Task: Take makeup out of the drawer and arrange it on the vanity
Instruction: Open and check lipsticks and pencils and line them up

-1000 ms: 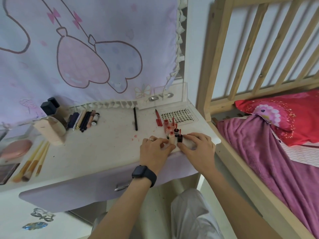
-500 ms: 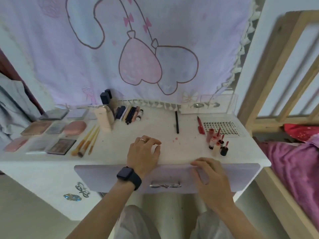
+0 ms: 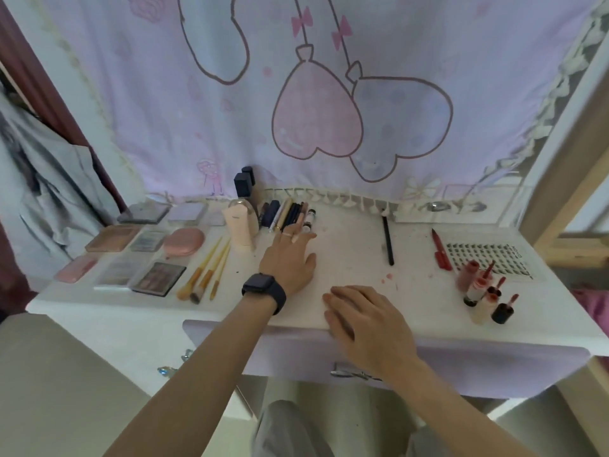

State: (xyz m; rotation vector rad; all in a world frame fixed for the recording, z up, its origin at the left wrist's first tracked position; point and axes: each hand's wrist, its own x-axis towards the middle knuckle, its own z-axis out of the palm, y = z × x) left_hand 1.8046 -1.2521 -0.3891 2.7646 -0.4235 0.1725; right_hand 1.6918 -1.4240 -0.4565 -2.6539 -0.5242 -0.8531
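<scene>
Left hand (image 3: 290,258), grip released, stretches over the surface (image 3: 356,245), fingertips hiding the near ends of the makeup pencils (image 3: 290,214); right hand (image 3: 365,321) lies flat, grip released, at the front edge. The drawer (image 3: 478,364) is closed, contents hidden.

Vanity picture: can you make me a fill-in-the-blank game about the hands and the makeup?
1. The left hand wears a black ____ on its wrist.
2. ____ makeup brushes lie side by side next to the eyeshadow palette.
3. The right hand rests flat on the front edge of the vanity, just above the lilac ____ front.
4. The lip gloss bottles stand at the vanity's ____ end.

Missing words: watch; three; drawer; right.
</scene>
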